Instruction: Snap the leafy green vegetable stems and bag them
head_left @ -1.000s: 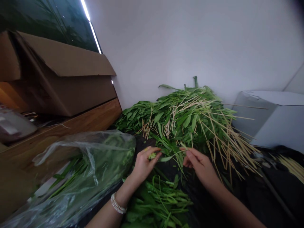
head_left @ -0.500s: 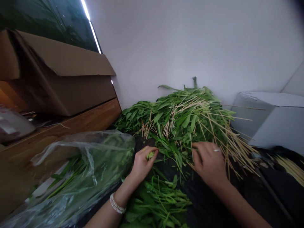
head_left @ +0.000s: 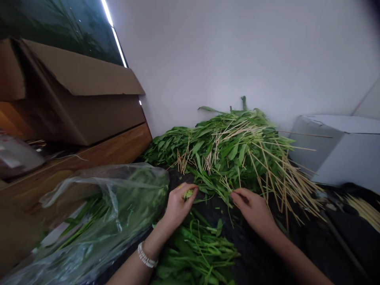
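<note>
My left hand [head_left: 179, 202] is curled closed around a small bundle of greens [head_left: 188, 194], whose pale cut ends show between thumb and fingers. To its right, my right hand [head_left: 251, 206] pinches at a leafy green stem [head_left: 228, 189] on the edge of a small loose cluster. Just behind the hands rises a big heap of leafy greens [head_left: 237, 152], with many thin pale stems or sticks [head_left: 292, 186] poking out to the right. Below, between my forearms, lies another pile of greens [head_left: 202, 249] on black plastic sheeting [head_left: 252, 253].
A clear plastic bag [head_left: 118, 198] with greens inside lies at left. Behind it, an open cardboard box [head_left: 97, 114] sits on a wooden surface [head_left: 118, 144]. A white box [head_left: 350, 146] stands at right, and a white wall [head_left: 237, 51] closes off the back.
My right hand has moved left and slightly nearer, its fingers closing from a looser curl into a pinch at the loose greens. The left hand stays almost where it was.
</note>
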### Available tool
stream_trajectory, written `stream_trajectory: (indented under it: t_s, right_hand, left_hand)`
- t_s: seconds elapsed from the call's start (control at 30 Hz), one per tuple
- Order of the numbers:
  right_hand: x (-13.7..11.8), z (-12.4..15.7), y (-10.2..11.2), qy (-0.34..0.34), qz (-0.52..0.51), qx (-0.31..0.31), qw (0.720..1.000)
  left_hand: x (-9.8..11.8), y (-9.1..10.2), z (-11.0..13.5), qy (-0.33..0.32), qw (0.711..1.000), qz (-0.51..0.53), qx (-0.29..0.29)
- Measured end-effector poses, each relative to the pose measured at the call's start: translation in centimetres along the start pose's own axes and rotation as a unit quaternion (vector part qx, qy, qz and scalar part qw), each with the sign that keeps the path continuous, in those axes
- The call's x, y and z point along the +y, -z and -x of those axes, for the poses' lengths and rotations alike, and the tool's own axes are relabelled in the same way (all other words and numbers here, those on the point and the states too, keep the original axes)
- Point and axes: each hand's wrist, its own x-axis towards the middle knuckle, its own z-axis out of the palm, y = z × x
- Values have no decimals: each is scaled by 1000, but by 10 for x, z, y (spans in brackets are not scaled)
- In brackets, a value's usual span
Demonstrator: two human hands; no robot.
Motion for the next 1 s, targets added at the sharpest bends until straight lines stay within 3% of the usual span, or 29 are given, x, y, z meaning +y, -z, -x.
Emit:
stream_trajectory:
  t_s: [0.13,0.37,0.63,1.0]
  right_hand:
    - [-1,-3,-2,-76,-183,-21,980]
    - [-3,-2,-5,-101,-273,1,957]
    - [-4,-1,-8,-73,-264,-11,962]
    - [-8,6,-15,-22,-173,-57,983]
  left_hand:
    - [0,1,0,-1,1000,-2,-1]
    - [-1,0,1,-1,1000,-1,-6]
    - [0,0,0,-6,1000,-1,-1]
    - [-1,-1,1,-13,1000,0,22]
